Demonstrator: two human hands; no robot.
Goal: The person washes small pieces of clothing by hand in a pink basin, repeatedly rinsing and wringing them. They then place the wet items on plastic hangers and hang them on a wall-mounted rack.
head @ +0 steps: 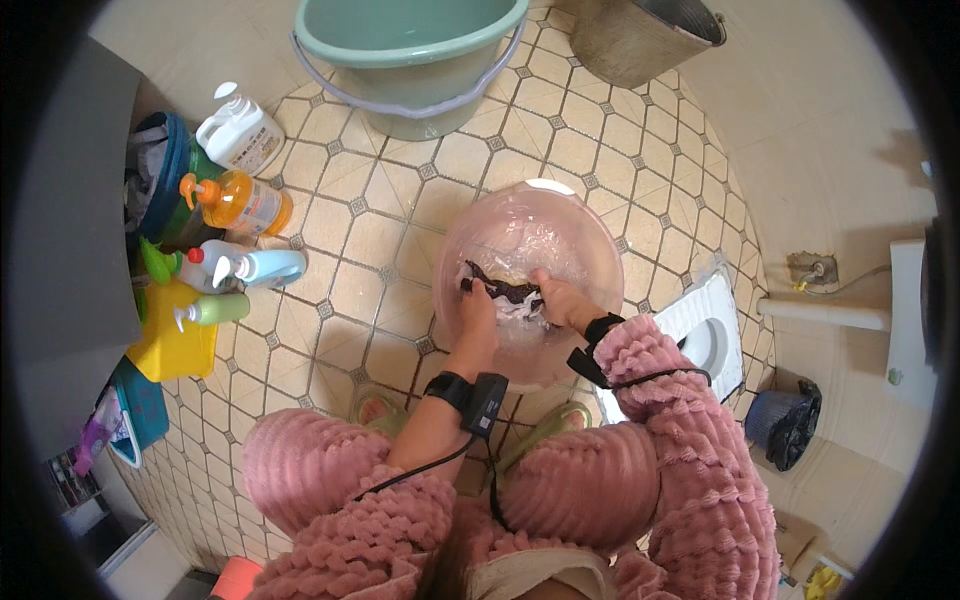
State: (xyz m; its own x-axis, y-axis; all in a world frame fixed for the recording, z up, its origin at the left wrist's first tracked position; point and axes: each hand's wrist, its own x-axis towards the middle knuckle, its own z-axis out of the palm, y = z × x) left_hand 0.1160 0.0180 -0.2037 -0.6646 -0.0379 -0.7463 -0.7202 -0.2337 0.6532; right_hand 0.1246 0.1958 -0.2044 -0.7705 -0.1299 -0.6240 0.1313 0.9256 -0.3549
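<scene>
A translucent pink plastic basin [517, 367] holding water stands on the tiled floor before me. Inside it, a dark patterned cloth [511, 289] with a whitish part is stretched between my two hands. My left hand [477, 307] grips its left end, the thumb near the dark edge. At the right end, my right hand [559, 296] has hold of the cloth with its thumb raised. The fingers are partly hidden under the cloth. Both wrists wear black straps with small devices and cables.
A green tub [420, 90] with a lilac handle and a metal bucket [630, 45] stand beyond the basin. Several pump bottles, one of orange liquid [244, 204], line the left. Close by on the right is a squat toilet [705, 337]; a lined waste bin [782, 424] stands further right.
</scene>
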